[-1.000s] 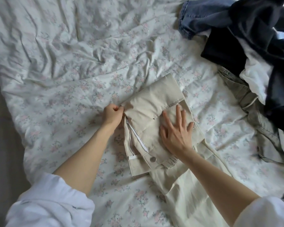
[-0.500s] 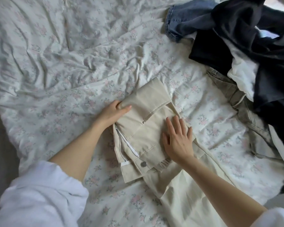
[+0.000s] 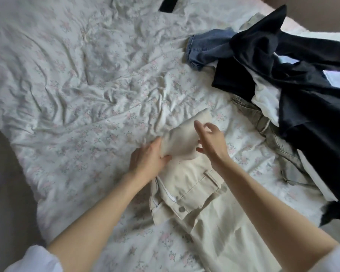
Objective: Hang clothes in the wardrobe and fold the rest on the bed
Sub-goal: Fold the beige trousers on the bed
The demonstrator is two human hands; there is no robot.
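Cream trousers [image 3: 196, 185] lie on the floral bed cover [image 3: 86, 95], waistband with zip and metal button facing up, one leg running toward the lower right. A folded part [image 3: 185, 138] of them stands raised above the waistband. My left hand [image 3: 147, 160] grips the left side of that raised fold, fingers curled round the cloth. My right hand [image 3: 210, 140] hovers at the fold's right side with fingers spread and relaxed, holding nothing.
A pile of clothes fills the right side: blue jeans [image 3: 206, 50], dark navy garments [image 3: 302, 91], a white piece [image 3: 267, 101] and olive-grey trousers [image 3: 277, 146]. A black strip [image 3: 168, 4] lies at the bed's far edge. The floor shows at left.
The folded part has been lifted off the waistband. My right hand left the cloth it was pressing and now hovers. My left hand took a fuller grip. The view has pulled back.
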